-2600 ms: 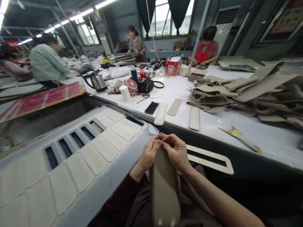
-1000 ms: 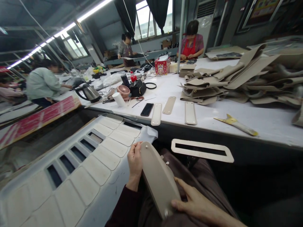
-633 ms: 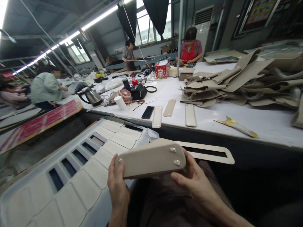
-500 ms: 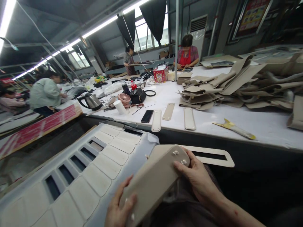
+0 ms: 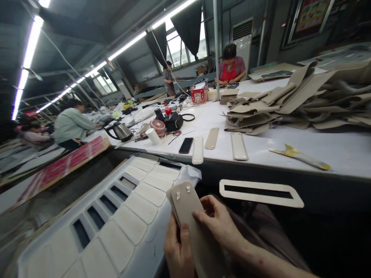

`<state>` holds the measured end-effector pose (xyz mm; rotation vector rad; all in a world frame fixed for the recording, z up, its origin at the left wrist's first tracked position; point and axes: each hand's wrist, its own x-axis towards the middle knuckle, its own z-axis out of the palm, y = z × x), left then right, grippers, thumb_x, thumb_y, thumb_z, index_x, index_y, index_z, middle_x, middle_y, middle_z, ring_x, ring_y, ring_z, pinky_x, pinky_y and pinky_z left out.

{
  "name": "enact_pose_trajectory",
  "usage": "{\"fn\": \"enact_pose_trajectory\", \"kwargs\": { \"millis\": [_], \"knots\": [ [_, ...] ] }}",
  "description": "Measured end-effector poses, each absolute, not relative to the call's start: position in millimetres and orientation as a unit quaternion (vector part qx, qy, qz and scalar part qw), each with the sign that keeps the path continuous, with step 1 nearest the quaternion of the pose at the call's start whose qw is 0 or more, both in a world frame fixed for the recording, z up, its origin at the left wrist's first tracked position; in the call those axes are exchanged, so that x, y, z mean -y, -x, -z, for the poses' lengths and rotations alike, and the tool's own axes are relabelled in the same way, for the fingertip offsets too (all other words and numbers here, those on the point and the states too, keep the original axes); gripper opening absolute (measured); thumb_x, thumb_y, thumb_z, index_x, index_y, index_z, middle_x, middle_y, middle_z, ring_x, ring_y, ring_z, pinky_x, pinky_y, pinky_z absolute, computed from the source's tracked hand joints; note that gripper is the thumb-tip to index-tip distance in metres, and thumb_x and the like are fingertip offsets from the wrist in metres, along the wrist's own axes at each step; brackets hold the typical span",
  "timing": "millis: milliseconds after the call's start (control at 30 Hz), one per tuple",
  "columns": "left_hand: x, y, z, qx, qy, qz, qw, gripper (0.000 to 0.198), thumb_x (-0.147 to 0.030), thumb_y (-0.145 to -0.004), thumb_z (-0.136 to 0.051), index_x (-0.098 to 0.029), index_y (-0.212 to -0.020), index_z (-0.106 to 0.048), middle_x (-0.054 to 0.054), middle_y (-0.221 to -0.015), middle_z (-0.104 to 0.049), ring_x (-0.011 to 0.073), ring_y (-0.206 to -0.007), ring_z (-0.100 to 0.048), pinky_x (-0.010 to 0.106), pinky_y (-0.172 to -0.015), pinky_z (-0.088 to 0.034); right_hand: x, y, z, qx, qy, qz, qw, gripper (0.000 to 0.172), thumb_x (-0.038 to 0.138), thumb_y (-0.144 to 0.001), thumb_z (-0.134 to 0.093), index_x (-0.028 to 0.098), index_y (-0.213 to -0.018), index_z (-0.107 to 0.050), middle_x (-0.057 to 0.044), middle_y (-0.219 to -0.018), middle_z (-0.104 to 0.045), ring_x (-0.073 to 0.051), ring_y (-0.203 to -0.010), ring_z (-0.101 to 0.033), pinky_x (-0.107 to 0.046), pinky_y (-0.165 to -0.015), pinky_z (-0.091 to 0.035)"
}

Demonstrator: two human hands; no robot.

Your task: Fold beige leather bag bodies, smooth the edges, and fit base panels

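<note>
Between my hands is a beige strap-like panel (image 5: 193, 227), long with rounded corners, bearing two small shiny metal tabs at its upper end. A second layer of the same colour shows along its left edge. My left hand (image 5: 179, 243) grips it from the left, thumb on its face. From the right my right hand (image 5: 216, 218) pinches its edge, thumb on top. Its lower end runs out of sight near my lap. A cream frame-shaped piece (image 5: 257, 197) with a long slot sits just right of my right hand.
To my left a pale tray (image 5: 153, 247) carries rows of cream panels. Ahead, the white table (image 5: 208, 166) holds a phone (image 5: 186, 145), three loose panels, a yellow-handled tool (image 5: 301, 157), a kettle (image 5: 120, 132) and a beige heap (image 5: 275, 104). Several co-workers are farther off.
The panel has turned from slanting up-right to slanting up-left, its tabbed end now at upper left. My left hand moved up and right to near that end; my right hand now holds the side edge.
</note>
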<state>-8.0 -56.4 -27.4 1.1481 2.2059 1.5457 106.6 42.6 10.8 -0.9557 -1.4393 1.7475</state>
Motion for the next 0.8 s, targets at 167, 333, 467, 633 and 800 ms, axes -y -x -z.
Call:
{"fn": "enact_pose_trajectory", "kwargs": {
  "millis": [167,333,467,633,800],
  "knots": [
    [37,22,19,-0.752,-0.374,-0.540,0.056,0.045,-0.048,-0.095,-0.044,-0.022,-0.129,-0.057,0.013,-0.133,-0.056,0.0292,-0.128,-0.045,0.045,-0.110,-0.031,-37,-100,-23,0.616,0.371,-0.596,0.356,0.015,0.029,-0.081,-0.066,0.021,-0.091,-0.061,-0.003,-0.090,-0.068,-0.021,-0.083,-0.062,-0.030,-0.071,-0.047],
    [26,9,17,-0.730,-0.298,-0.595,0.156,0.044,-0.057,-0.091,-0.049,-0.019,-0.106,-0.065,0.012,-0.114,-0.063,0.0274,-0.109,-0.057,0.042,-0.099,-0.043,-34,-100,-29,0.664,0.359,-0.535,0.378,0.015,0.024,-0.085,-0.058,0.022,-0.100,-0.060,-0.005,-0.102,-0.067,-0.023,-0.093,-0.060,-0.033,-0.081,-0.046],
    [22,-1,17,-0.703,-0.255,-0.618,0.243,0.050,-0.057,-0.089,-0.054,-0.019,-0.121,-0.061,0.011,-0.129,-0.059,0.0274,-0.119,-0.054,0.039,-0.101,-0.044,-43,-102,-19,0.653,0.398,-0.527,0.371,0.013,0.031,-0.088,-0.055,0.021,-0.081,-0.058,-0.001,-0.078,-0.063,-0.018,-0.070,-0.054,-0.029,-0.064,-0.040],
    [5,11,10,-0.664,-0.308,-0.643,0.224,0.051,-0.051,-0.091,-0.055,-0.026,-0.135,-0.053,0.007,-0.145,-0.048,0.0254,-0.134,-0.043,0.034,-0.107,-0.040,-49,-112,-10,0.624,0.360,-0.592,0.362,0.018,0.037,-0.087,-0.059,0.019,-0.084,-0.063,-0.002,-0.081,-0.064,-0.018,-0.074,-0.054,-0.027,-0.063,-0.041],
    [-15,32,-6,-0.556,-0.406,-0.654,0.314,0.048,-0.054,-0.095,-0.042,-0.021,-0.125,-0.059,0.010,-0.128,-0.060,0.0250,-0.114,-0.058,0.035,-0.097,-0.047,-59,-125,-14,0.669,0.348,-0.586,0.298,0.019,0.037,-0.086,-0.061,0.018,-0.085,-0.063,-0.002,-0.081,-0.064,-0.018,-0.074,-0.057,-0.029,-0.064,-0.046]
  ]
}}
